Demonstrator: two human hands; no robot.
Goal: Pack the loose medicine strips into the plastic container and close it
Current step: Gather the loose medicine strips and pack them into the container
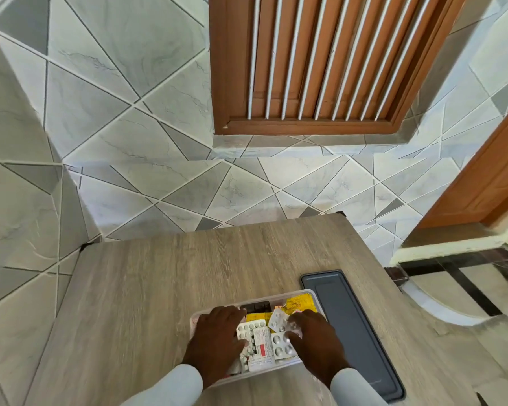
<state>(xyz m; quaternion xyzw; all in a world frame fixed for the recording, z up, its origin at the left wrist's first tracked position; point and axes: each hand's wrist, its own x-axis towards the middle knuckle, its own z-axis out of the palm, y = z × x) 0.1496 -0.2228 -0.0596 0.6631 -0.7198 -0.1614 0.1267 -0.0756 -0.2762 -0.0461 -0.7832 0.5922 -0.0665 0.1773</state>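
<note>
A clear plastic container (pixel 279 295) sits near the front of the wooden table, filled with several medicine strips (pixel 260 339), silver blister packs and yellow packets. My left hand (pixel 217 338) lies palm down over the container's left side, fingers spread on the strips. My right hand (pixel 313 336) rests over the right side, fingertips pressing on silver blister strips. Neither hand visibly lifts anything. The grey lid (pixel 352 329) lies flat on the table just right of the container.
The wooden table (pixel 173 288) stands against a tiled wall, with its right edge close beside the lid. A wooden louvred window is above, and a wooden door frame stands at the right.
</note>
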